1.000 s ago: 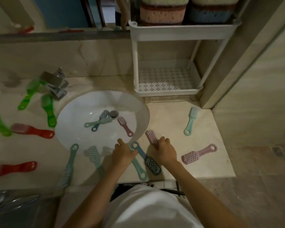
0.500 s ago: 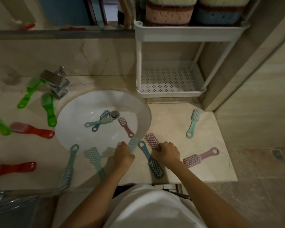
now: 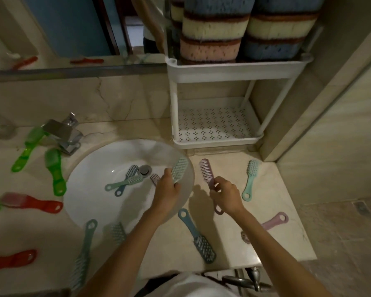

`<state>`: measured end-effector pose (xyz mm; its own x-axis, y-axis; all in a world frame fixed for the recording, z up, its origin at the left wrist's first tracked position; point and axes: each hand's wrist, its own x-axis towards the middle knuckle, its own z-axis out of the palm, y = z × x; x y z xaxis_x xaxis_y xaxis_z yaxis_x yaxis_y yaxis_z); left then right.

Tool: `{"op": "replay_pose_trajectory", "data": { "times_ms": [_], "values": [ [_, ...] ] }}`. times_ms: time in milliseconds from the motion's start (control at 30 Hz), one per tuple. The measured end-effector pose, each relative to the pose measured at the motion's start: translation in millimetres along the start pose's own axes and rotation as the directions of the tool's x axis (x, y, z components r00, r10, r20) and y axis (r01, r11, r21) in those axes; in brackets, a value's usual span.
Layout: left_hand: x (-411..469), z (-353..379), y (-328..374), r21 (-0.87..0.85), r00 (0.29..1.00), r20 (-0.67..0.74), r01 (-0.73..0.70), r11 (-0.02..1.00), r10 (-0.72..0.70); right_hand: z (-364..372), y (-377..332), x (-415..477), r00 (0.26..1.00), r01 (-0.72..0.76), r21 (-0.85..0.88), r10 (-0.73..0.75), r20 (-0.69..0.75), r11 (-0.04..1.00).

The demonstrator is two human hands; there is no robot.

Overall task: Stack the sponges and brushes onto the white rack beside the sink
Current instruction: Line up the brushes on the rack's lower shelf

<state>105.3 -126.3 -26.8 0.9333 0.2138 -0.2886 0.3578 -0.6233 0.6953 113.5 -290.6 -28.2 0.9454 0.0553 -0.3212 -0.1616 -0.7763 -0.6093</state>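
My left hand [image 3: 167, 189] grips a mint-green brush [image 3: 179, 169] by its handle, lifted over the right edge of the white sink [image 3: 90, 200]. A pink brush [image 3: 207, 173] is held by my right hand [image 3: 225, 195], bristle end pointing away from me. The white rack [image 3: 217, 142] stands behind, its lower perforated shelf bare. Stacked sponges [image 3: 244, 28] fill its upper shelf. More brushes lie around: a blue one [image 3: 196, 236], a mint one [image 3: 250, 180] and a pink one [image 3: 273, 221] on the counter, three in the sink near the drain [image 3: 144, 169].
Green brushes [image 3: 54, 168] and red brushes [image 3: 30, 202] lie left of the sink by the chrome tap [image 3: 62, 133]. Two teal brushes [image 3: 86, 249] lie at the sink's front rim. A wall closes the right side, a mirror the back.
Both hands lifted their brushes off the counter's front and moved them up toward the rack. The view has tilted up and closer.
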Motion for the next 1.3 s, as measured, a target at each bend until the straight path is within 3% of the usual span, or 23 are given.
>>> {"op": "replay_pose_trajectory", "data": {
  "times_ms": [167, 367, 500, 600, 700, 867, 1000, 1300],
  "values": [
    [57, -2, 65, -0.118, 0.99, -0.009, -0.143, 0.983, 0.143, -34, -20, 43, 0.996, -0.034, 0.164, 0.046, -0.074, 0.986],
    [127, 17, 109, -0.111, 0.987, -0.025, -0.158, 0.981, 0.156, -60, -43, 104, 0.989, 0.014, 0.293, 0.031, -0.148, 0.956],
    [165, 26, 111, -0.238, 0.994, -0.076, -0.098, 0.966, 0.082, -63, -46, 141, 0.991, 0.018, 0.361, 0.032, -0.132, 0.932],
    [178, 24, 102, -0.052, 0.998, -0.064, -0.019, 0.998, 0.016, -68, -49, 162, 0.993, 0.009, 0.372, 0.035, -0.113, 0.928],
    [174, 19, 94, 0.207, 0.995, -0.07, -0.049, 0.977, 0.065, -68, -46, 182, 0.994, -0.004, 0.333, 0.038, -0.098, 0.943],
    [165, 23, 88, 0.596, 0.963, 0.057, -0.244, 0.765, 0.262, -64, -43, 202, 0.995, -0.002, 0.216, 0.024, -0.1, 0.976],
    [169, 23, 87, 0.698, 0.969, 0.148, -0.244, 0.673, 0.198, -58, -36, 215, 0.995, -0.037, 0.146, 0.05, -0.088, 0.989],
    [176, 21, 102, 0.8, 0.992, 0.116, -0.121, 0.587, 0.046, -34, -26, 231, 0.989, 0.02, -0.029, -0.024, -0.146, 0.999]
  ]
}}
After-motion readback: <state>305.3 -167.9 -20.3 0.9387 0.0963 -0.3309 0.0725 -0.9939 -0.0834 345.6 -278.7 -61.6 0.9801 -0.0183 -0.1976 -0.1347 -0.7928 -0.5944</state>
